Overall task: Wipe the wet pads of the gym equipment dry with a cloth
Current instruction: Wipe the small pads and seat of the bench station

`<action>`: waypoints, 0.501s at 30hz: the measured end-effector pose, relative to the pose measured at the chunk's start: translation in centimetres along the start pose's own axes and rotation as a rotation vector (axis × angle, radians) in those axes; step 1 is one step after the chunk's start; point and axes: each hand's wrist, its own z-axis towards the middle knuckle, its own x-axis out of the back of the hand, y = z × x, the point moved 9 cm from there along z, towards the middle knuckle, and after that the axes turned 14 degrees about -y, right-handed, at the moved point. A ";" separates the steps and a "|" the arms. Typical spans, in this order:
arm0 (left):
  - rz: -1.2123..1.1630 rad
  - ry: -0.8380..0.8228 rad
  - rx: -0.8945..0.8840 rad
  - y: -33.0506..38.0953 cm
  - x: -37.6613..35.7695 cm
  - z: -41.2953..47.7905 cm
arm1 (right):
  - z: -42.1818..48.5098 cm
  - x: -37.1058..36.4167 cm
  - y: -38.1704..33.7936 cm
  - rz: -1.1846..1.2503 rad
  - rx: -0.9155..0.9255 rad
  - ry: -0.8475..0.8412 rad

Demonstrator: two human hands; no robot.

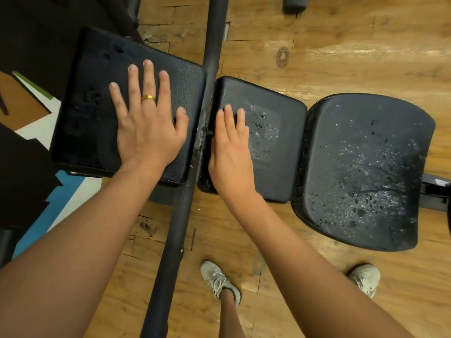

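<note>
Floor: wood planks (317,45) beneath a black bar (175,228).
Left hand (146,128): spread flat on the large pad (92,98), left of the bar.
Right hand (231,154): flat, fingers together, on the small pad (275,167), droplet-wet, right of the bar.
Seat pad (366,172): wet, farther right, untouched.

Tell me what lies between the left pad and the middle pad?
Between the left pad and middle pad, a black metal bar runs through the gap, as the head view shows.

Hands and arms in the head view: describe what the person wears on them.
The left hand wears a plain gold ring on its middle finger. The right hand shows no ring. The left forearm and right forearm are bare: no sleeves, gloves, watch or bracelets in view.
</note>
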 end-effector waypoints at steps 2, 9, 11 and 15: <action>0.004 -0.002 0.006 -0.1 -0.1 0.0 | 3.5 1.4 0.2 -0.003 -0.034 0.028; 0.005 -0.008 0.002 0.1 -0.1 0.0 | 4.3 2.0 1.0 0.048 -0.103 0.071; -0.001 -0.014 0.009 -0.1 -0.1 0.0 | 1.0 0.8 0.7 0.063 -0.088 0.068; 0.000 -0.024 0.009 0.0 0.0 0.0 | -3.6 -1.6 0.6 0.055 -0.090 0.016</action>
